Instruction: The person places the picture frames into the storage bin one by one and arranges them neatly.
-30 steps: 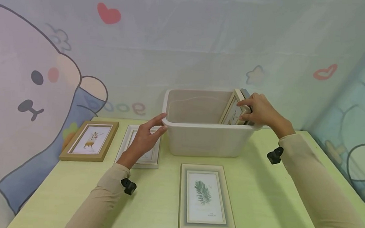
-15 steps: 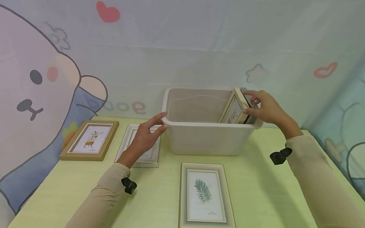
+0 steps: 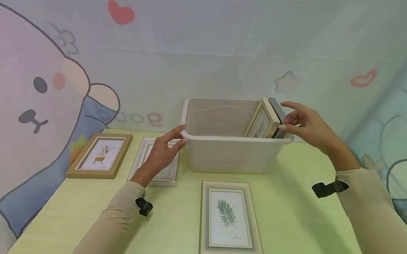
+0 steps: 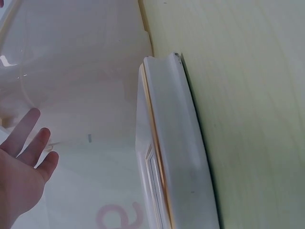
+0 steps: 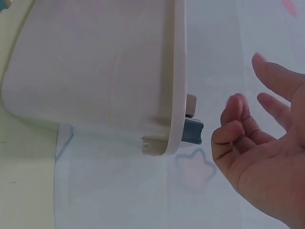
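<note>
A white plastic bin point(image 3: 227, 155) stands at the back of the table. My left hand point(image 3: 162, 151) holds its left front corner, index finger and thumb at the rim; its other fingers show spread in the left wrist view. My right hand point(image 3: 309, 123) hovers over the right rim, fingers loosely bent and nothing in them, as the right wrist view also shows. Just left of its fingertips a cream picture frame point(image 3: 263, 120) leans on edge inside the bin. Against that frame's right side stands a grey-blue frame point(image 3: 277, 108); its lower part is hidden.
In front of the bin lies a cream-and-grey frame point(image 3: 233, 222) with a green leaf print. A white frame point(image 3: 170, 175) lies partly under my left hand. Farther left is a brown frame point(image 3: 100, 156). A printed cloth point(image 3: 225, 47) hangs behind the table.
My right hand has let go of the cream frame and drawn back to the right, past the bin's rim. The frames stay leaning inside; my left hand keeps its place.
</note>
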{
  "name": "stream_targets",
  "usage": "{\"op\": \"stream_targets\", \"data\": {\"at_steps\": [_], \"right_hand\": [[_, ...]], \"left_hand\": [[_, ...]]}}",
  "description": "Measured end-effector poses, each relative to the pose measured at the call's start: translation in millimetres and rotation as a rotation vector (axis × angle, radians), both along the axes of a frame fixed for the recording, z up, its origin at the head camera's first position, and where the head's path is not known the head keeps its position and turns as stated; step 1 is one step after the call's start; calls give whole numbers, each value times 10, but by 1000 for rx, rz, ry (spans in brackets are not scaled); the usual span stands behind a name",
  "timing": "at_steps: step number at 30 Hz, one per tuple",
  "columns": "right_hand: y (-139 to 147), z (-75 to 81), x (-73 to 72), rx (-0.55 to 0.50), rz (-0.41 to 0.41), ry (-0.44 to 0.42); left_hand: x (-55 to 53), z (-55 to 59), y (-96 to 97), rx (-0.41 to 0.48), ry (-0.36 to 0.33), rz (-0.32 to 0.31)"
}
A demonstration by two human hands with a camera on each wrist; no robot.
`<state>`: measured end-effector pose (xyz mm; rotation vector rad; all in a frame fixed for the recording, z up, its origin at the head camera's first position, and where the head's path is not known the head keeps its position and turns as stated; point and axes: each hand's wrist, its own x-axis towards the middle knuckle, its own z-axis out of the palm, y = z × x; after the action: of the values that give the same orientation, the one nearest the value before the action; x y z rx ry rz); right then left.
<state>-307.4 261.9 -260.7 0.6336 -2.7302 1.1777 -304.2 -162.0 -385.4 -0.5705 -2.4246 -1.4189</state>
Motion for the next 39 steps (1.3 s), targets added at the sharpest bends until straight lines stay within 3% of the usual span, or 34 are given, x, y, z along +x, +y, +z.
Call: {"op": "stream_targets", "data": {"at_steps": [8, 14, 19, 24, 32, 39], "right_hand": [[56, -123, 259, -85, 118, -77], [76, -367, 374, -98, 313, -141], [59, -598, 415, -103, 418, -224], [25, -793, 418, -99, 450, -278], [-54, -1049, 401, -110, 504, -391], [-134, -1255, 404, -78, 501, -485]], "left_hand": [[17, -7, -9, 1, 2, 8], [30, -23, -6, -2, -4, 10], [36, -50, 2, -6, 11, 18], [37, -52, 7, -10, 40, 26], [34, 2, 9, -5, 5, 20], [26, 18, 22, -3, 7, 13]]}}
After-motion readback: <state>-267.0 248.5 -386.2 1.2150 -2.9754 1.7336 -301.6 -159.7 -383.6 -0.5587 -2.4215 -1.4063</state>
